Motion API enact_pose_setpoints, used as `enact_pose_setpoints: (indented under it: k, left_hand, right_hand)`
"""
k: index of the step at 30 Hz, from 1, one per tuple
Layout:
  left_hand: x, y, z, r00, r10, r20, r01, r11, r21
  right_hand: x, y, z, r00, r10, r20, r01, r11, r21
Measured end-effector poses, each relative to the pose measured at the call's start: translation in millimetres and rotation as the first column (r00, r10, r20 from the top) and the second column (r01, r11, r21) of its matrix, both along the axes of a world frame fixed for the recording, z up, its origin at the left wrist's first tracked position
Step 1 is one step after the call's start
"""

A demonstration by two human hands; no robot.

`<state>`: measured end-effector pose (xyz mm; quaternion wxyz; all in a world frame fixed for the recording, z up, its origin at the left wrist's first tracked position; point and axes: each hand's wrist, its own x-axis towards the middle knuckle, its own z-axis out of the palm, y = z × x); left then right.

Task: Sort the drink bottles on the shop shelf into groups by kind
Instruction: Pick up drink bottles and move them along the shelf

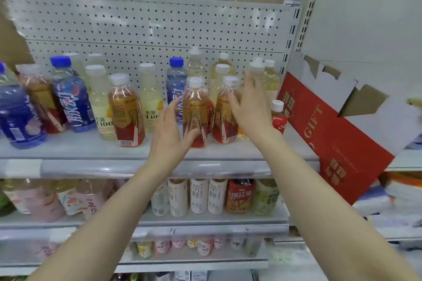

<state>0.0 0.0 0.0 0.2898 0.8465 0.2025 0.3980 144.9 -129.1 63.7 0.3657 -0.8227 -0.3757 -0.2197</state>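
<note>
Hands both released, fingers spread, gripping nothing — left hand (169, 130) just beside an orange bottle (196, 107), right hand (250, 107) against a second orange bottle (225, 121) — both bottles upright near the front of the middle shelf (91, 146)

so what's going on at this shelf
A person reaches both hands to the middle shelf. The left hand is open at a front orange-red bottle; the right hand is spread open over the matching bottle beside it. Nothing is gripped. Blue bottles and pale yellow bottles stand mixed among the orange ones.
</note>
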Motion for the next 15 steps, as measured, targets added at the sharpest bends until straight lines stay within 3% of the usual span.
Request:
enact_pose_setpoints:
  k: [2,6,15]
  left_hand:
    - [16,3,6,0.997,0.045,-0.056,-0.05,0.995,-0.084]
    - [40,6,3,0.995,0.001,-0.095,-0.02,0.981,-0.195]
    - [45,18,-6,0.983,-0.176,-0.044,0.145,0.907,-0.395]
  right_hand:
    - [7,16,6,0.992,-0.092,-0.088,0.087,0.995,-0.054]
    - [11,29,1,0.982,-0.181,-0.054,0.175,0.98,-0.09]
    - [10,13,-17,0.952,0.175,-0.252,-0.119,0.967,0.224]
